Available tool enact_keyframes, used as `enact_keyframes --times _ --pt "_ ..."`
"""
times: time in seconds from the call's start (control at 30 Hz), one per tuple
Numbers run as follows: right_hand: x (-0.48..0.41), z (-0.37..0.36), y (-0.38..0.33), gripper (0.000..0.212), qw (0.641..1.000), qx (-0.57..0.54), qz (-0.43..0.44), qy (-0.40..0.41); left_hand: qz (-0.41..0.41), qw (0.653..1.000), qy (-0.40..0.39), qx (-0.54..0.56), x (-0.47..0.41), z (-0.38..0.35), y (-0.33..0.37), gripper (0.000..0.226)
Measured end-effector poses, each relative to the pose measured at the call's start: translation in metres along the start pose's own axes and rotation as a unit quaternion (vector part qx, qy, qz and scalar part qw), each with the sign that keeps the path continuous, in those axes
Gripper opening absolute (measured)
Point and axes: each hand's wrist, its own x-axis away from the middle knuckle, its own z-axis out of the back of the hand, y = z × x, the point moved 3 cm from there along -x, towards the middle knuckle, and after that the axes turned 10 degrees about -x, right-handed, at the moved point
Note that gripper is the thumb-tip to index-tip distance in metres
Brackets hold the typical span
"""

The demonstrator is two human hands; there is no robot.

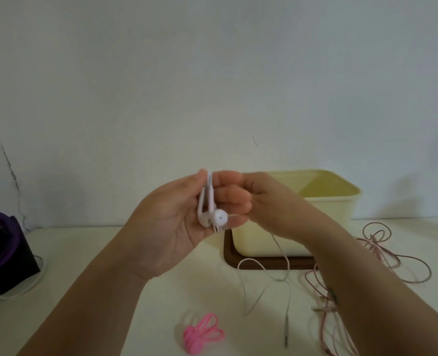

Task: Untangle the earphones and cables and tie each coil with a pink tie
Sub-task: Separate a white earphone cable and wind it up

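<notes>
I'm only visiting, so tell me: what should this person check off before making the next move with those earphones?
1. White earphones buds held in left hand: ok.
2. Right hand gripping their cord: ok.
3. Hanging cord free of knots: cannot tell; it lies in loose loops.
4. Pink ties close by: ok.
5. Pink cable separate from the white cord: cannot tell.

Pink cable [327, 308] runs off the bottom edge.
</notes>
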Motion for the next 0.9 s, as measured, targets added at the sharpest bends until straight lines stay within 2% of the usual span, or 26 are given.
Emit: enact_keyframes --times 0.17,0.33,0.57,0.9 --pt "0.009 -0.017 -0.007 0.030 0.985 0.079 -0.056 -0.143 -0.031 0.990 0.127 0.045 -0.003 0.017 0.005 0.041" --pt "0.017 -0.020 -0.017 0.024 0.972 0.125 -0.065 -0.187 -0.031 0.988 0.147 -0.035 -0.006 0.024 -0.001 0.039" --pt "0.022 -0.004 -0.041 0.026 0.984 0.118 0.011 -0.130 0.001 0.970 0.124 -0.209 -0.003 0.024 -0.013 0.039" --pt "0.019 0.017 -0.038 0.030 0.996 0.081 0.031 -0.008 0.003 0.953 0.048 -0.298 -0.003 0.013 -0.020 0.046"
